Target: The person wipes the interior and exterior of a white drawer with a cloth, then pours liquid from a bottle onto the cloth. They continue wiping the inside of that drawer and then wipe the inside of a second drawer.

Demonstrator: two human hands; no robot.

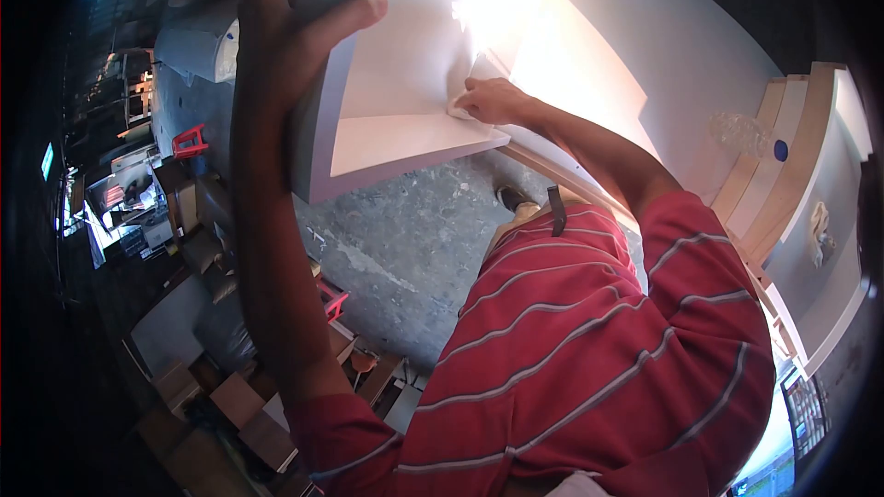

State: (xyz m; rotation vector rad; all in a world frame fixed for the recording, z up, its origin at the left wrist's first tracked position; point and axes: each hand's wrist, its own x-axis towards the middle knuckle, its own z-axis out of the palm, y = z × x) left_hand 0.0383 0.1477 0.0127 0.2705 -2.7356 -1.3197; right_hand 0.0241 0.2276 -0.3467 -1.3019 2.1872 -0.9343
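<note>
A white box-like cabinet (410,143), open at the front, fills the upper middle of the head view. My left hand (299,23) grips its left side panel, with the thumb laid over the front edge; the other fingers are partly hidden or in shadow. Inside the cabinet, at the right end of its lower board, my right hand (497,101) is closed on a small whitish cloth (458,109). The cloth touches the inner corner there. Strong glare washes out the upper part of the interior.
A large white panel (663,37) stands at the right. A clear plastic bottle (741,133) with a blue cap lies by wooden strips (769,184). Red stools (191,142) and stacked boards (244,405) are on the left. Grey concrete floor (396,258) lies below.
</note>
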